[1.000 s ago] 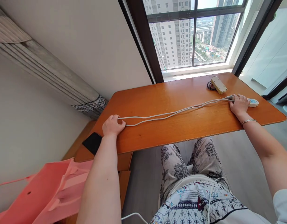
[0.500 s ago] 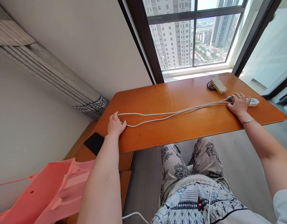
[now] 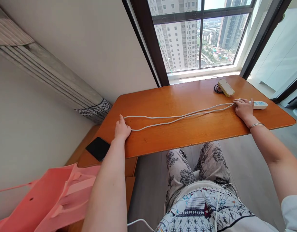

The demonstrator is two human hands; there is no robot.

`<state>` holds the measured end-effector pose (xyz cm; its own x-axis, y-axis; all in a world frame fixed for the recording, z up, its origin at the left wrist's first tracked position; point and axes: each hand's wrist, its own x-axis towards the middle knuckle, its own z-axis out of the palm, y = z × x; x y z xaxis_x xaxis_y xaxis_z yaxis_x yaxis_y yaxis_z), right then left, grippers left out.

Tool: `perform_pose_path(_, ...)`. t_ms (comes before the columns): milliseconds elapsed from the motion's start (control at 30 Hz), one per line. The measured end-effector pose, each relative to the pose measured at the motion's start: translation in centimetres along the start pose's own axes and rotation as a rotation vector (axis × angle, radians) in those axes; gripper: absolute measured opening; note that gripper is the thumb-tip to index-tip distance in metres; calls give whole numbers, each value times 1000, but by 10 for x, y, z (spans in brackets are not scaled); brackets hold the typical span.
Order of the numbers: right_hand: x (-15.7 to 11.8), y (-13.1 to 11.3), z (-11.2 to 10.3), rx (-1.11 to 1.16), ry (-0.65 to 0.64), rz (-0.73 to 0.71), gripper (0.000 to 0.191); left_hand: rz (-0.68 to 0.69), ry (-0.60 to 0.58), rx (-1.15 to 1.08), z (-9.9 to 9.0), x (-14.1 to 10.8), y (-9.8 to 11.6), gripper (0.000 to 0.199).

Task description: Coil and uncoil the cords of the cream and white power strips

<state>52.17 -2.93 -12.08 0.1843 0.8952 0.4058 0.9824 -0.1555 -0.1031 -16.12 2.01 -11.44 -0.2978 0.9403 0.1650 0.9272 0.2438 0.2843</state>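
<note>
A long white cord [image 3: 172,118] lies doubled across the brown table, its two strands running nearly side by side. At its left end my left hand [image 3: 122,128] is closed around the bend, the index finger pointing away from me; the bend itself is hidden by the hand. My right hand [image 3: 244,108] covers the other end, its fingers closed over both strands where they meet. A white power strip [image 3: 260,105] with sockets on top sticks out to the right of that hand, partly hidden behind it.
The wooden table [image 3: 148,141] ends close before my knees. Towards the window, a beige power strip [image 3: 226,87] lies with a coiled black cable [image 3: 218,89]. A black phone-like slab [image 3: 97,149] lies by my left forearm, and a pink container [image 3: 54,196] is at lower left.
My left hand has moved slightly right and its fingers have drawn together on the cord. My right hand has slid a little left, and the strands near it now lie farther apart.
</note>
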Motion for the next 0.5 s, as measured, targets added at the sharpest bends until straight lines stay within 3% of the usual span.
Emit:
perform_pose_path(367,0,1,2,47,25,57,44,-45,-31,99,-4,4,1,61)
perform_pose_path(500,0,1,3,42,23,35,42,-31,141,30,-4,-3,13,54)
